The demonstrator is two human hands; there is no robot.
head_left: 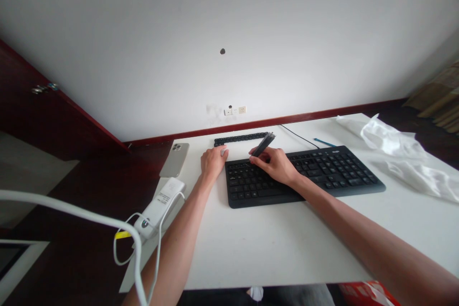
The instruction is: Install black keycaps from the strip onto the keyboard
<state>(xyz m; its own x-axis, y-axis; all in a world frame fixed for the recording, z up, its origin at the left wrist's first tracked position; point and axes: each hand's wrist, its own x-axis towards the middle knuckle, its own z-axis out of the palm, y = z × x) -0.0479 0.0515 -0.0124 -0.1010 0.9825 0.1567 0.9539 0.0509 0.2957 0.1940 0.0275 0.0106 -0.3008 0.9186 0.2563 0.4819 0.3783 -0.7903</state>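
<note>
My right hand (274,165) is closed around a thick, dark, pen-like tool (263,145) with a greyish upper end. It leans up to the right above the left part of a black keyboard (333,172), and its lower end is hidden by my fingers. My left hand (214,162) rests on the white table by the keyboard's upper left corner. Its fingers are curled, and something small and pale shows at the thumb, too small to name. Just beyond this hand lies a long strip of small black pieces that look like keycaps (240,139).
On the table's left are a phone (175,159) and a white power strip (161,205) with cables. A thick white cable (89,217) crosses the lower left. Crumpled white plastic (387,136) and a thin blue stick (324,142) lie at the right, behind the keyboard.
</note>
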